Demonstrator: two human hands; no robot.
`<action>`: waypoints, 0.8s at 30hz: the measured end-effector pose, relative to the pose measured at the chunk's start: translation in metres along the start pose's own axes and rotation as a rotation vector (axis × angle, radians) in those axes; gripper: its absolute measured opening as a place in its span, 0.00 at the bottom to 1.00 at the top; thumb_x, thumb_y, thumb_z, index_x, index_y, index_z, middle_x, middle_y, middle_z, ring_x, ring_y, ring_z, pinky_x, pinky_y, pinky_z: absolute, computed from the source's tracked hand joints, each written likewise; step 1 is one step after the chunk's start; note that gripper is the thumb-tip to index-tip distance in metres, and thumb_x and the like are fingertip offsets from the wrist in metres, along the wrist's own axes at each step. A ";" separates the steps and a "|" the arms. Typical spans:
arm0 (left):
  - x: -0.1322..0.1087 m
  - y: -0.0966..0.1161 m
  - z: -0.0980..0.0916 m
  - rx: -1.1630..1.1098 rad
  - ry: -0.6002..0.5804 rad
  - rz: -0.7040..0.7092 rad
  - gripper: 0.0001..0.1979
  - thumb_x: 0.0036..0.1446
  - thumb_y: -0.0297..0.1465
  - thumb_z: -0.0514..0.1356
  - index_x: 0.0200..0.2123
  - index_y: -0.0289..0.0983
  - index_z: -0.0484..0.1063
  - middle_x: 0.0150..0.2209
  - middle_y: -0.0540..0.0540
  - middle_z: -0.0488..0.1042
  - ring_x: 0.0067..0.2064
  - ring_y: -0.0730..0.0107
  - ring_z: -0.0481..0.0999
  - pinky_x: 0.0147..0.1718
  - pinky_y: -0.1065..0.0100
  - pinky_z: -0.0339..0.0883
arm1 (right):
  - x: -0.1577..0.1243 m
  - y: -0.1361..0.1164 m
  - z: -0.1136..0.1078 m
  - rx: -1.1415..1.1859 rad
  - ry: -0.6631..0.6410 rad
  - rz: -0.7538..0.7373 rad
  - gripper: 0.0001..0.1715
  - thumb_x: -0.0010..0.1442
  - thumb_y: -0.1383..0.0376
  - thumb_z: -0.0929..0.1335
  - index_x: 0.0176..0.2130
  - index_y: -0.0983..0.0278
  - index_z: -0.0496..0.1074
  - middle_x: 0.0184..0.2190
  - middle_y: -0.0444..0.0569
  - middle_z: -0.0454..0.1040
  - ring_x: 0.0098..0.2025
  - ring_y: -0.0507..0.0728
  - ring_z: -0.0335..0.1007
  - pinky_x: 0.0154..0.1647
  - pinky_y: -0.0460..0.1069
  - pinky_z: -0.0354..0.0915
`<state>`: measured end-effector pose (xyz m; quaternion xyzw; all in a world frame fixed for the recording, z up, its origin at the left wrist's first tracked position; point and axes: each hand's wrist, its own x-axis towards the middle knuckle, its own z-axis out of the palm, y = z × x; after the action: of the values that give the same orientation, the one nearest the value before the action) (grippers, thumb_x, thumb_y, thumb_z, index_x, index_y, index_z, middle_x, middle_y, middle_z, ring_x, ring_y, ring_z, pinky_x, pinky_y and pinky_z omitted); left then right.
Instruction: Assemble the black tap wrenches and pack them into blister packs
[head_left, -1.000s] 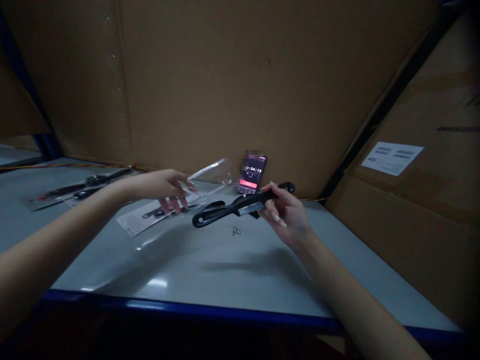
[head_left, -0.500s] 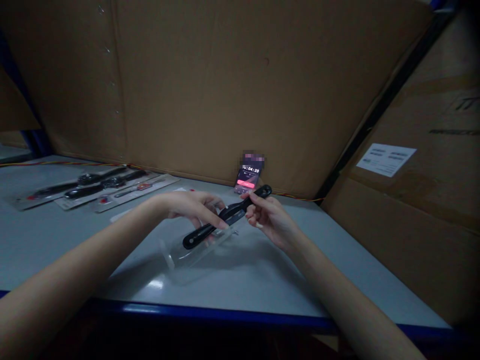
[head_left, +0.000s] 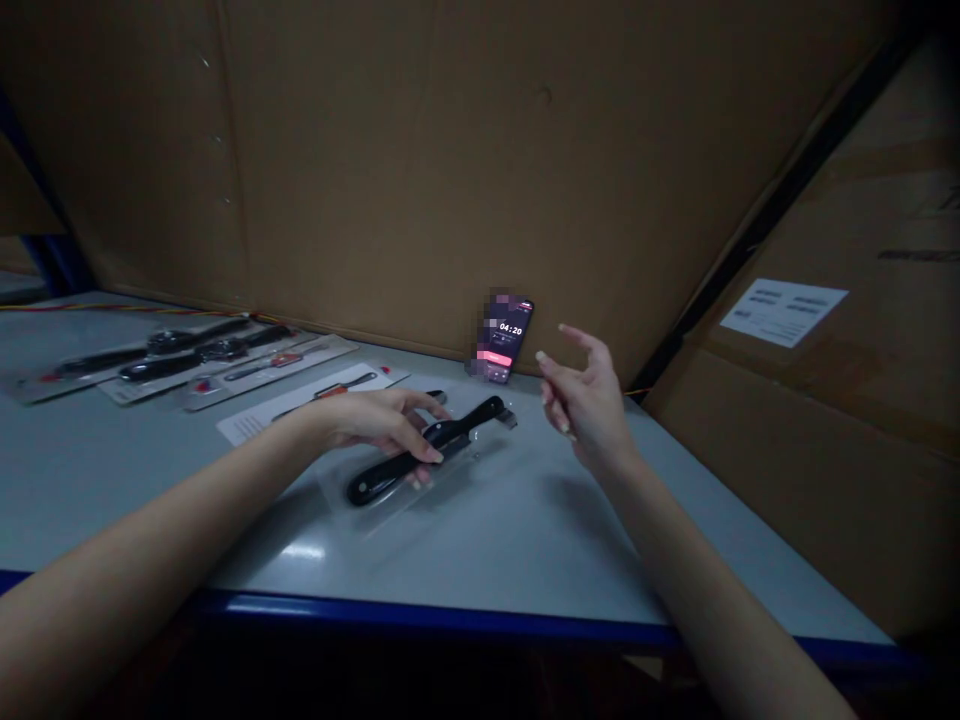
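Carded tools are laid out at the left of the grey table, and a black-handled tool is gripped by the curled fingers of the left hand, inside a clear plastic pack on the table. A phone is propped against cardboard, and the right hand is held up empty, its fingers released and spread

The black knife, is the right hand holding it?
No, the right hand is open in the air, apart from the black knife under the left hand.
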<state>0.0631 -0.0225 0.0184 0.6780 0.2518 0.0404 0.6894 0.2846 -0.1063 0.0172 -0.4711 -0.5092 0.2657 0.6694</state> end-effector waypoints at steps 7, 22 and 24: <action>0.000 0.005 0.002 -0.226 0.157 0.080 0.32 0.43 0.22 0.65 0.53 0.33 0.61 0.33 0.45 0.76 0.29 0.70 0.77 0.32 0.68 0.68 | 0.010 0.018 -0.003 -0.100 0.130 0.044 0.20 0.46 0.57 0.71 0.39 0.60 0.67 0.26 0.40 0.69 0.24 0.47 0.64 0.21 0.41 0.58; 0.018 -0.009 0.007 -0.431 0.243 0.179 0.14 0.49 0.23 0.62 0.40 0.30 0.68 0.31 0.40 0.77 0.29 0.68 0.77 0.33 0.68 0.70 | -0.016 0.022 0.033 0.282 -0.465 0.551 0.19 0.54 0.56 0.67 0.43 0.64 0.69 0.36 0.52 0.75 0.33 0.54 0.74 0.30 0.47 0.70; 0.018 -0.011 0.010 -0.402 0.182 0.193 0.20 0.47 0.24 0.64 0.45 0.32 0.65 0.32 0.41 0.77 0.29 0.67 0.78 0.33 0.66 0.70 | -0.018 0.023 0.034 0.330 -0.516 0.611 0.19 0.56 0.55 0.66 0.42 0.65 0.70 0.31 0.50 0.75 0.29 0.52 0.73 0.26 0.45 0.70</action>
<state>0.0799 -0.0251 0.0017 0.5418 0.2336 0.2162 0.7779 0.2490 -0.0999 -0.0098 -0.4048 -0.4477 0.6387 0.4773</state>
